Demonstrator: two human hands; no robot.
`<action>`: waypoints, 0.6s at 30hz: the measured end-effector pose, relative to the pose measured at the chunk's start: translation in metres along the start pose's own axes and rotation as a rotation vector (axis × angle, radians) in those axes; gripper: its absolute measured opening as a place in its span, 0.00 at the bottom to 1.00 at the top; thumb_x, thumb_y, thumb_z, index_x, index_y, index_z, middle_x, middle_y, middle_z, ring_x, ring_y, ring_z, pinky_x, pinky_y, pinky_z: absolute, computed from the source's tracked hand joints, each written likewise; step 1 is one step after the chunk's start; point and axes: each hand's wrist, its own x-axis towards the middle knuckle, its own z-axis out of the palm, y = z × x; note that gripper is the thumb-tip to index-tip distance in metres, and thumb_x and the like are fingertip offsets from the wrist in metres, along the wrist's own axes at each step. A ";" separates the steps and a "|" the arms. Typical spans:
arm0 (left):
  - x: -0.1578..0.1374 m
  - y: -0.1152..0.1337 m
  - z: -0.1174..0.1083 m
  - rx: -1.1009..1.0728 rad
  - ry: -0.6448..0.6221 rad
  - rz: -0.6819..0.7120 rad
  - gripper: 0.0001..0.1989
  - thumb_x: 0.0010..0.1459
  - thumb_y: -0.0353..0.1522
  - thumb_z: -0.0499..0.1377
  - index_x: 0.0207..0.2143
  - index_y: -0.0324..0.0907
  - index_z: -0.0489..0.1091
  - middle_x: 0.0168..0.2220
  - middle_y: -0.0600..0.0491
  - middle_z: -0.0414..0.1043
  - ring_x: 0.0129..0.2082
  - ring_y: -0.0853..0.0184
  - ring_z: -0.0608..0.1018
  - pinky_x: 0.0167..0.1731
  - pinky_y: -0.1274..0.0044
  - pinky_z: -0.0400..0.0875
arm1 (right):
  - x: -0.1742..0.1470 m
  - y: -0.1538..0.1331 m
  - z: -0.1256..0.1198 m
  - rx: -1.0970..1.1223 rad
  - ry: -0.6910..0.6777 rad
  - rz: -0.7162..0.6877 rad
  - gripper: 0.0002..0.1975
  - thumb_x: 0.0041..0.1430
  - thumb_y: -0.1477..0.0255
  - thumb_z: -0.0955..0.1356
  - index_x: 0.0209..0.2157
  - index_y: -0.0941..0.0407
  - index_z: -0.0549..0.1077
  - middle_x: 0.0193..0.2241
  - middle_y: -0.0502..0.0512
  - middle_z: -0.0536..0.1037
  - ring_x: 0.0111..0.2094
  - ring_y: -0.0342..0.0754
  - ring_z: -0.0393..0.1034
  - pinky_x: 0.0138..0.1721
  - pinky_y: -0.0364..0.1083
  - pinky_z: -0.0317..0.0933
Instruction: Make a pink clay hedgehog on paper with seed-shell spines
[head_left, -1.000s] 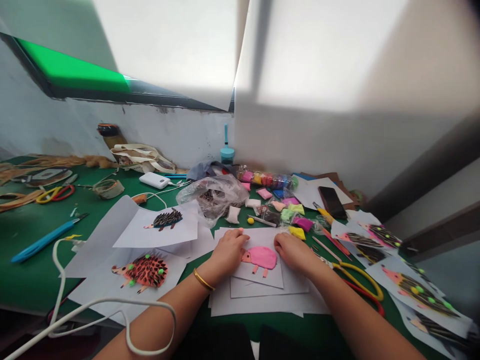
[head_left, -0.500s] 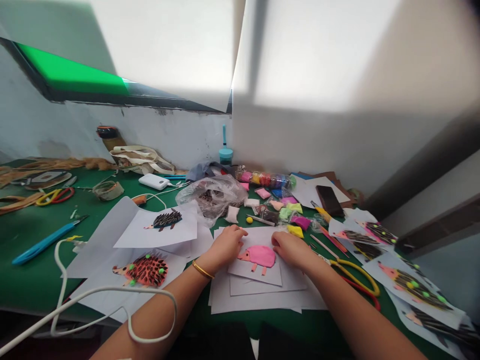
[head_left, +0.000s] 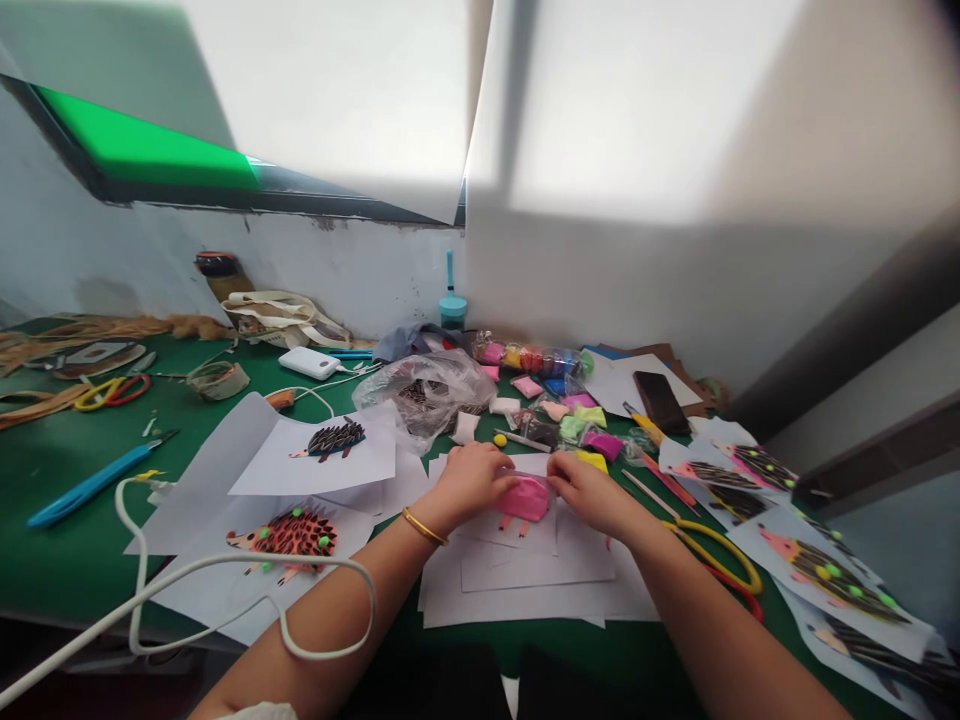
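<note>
A flat pink clay hedgehog (head_left: 525, 499) with small legs lies on a small white sheet (head_left: 541, 540), on top of several larger sheets (head_left: 517, 606). My left hand (head_left: 472, 485), a gold bangle at its wrist, lies over the hedgehog's left end and hides its head; its fingers are bent together onto the clay. At the upper right edge of the body, my right hand (head_left: 589, 492) has thumb and fingers pinched together at the clay. Whether either hand also grips the paper is hidden. Just beyond my hands is a small yellow clay ball (head_left: 499, 440).
Finished hedgehog pictures lie left (head_left: 281, 540) and right (head_left: 832, 575). Scissors (head_left: 720, 560) rest right of my right hand. Behind are clay packets (head_left: 602, 444), a plastic bag of seeds (head_left: 424, 390) and a phone (head_left: 660, 400). A white cable (head_left: 225, 565) crosses my left forearm.
My left hand has moved right, over the hedgehog's head, which showed before. The small sheet has shifted slightly up and left. My right hand has moved only a little.
</note>
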 end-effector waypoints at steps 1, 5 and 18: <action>0.003 0.001 -0.003 -0.019 -0.033 0.007 0.16 0.55 0.45 0.56 0.36 0.47 0.76 0.36 0.50 0.75 0.40 0.60 0.73 0.39 0.72 0.60 | 0.000 -0.001 -0.001 0.072 0.029 -0.023 0.05 0.59 0.71 0.61 0.31 0.54 0.66 0.27 0.48 0.71 0.30 0.44 0.64 0.32 0.43 0.55; 0.008 0.001 -0.012 -0.196 -0.172 -0.070 0.18 0.54 0.46 0.56 0.28 0.42 0.76 0.24 0.53 0.73 0.25 0.67 0.71 0.27 0.77 0.57 | 0.001 -0.003 0.001 0.422 0.170 -0.028 0.06 0.57 0.66 0.63 0.33 0.54 0.67 0.29 0.49 0.70 0.31 0.45 0.63 0.33 0.43 0.57; 0.000 -0.005 -0.002 -0.775 -0.290 -0.110 0.19 0.49 0.46 0.59 0.30 0.38 0.73 0.25 0.56 0.67 0.25 0.72 0.65 0.24 0.80 0.56 | 0.000 -0.005 0.017 0.711 0.053 -0.004 0.15 0.56 0.60 0.66 0.32 0.57 0.76 0.30 0.52 0.76 0.33 0.48 0.68 0.36 0.45 0.60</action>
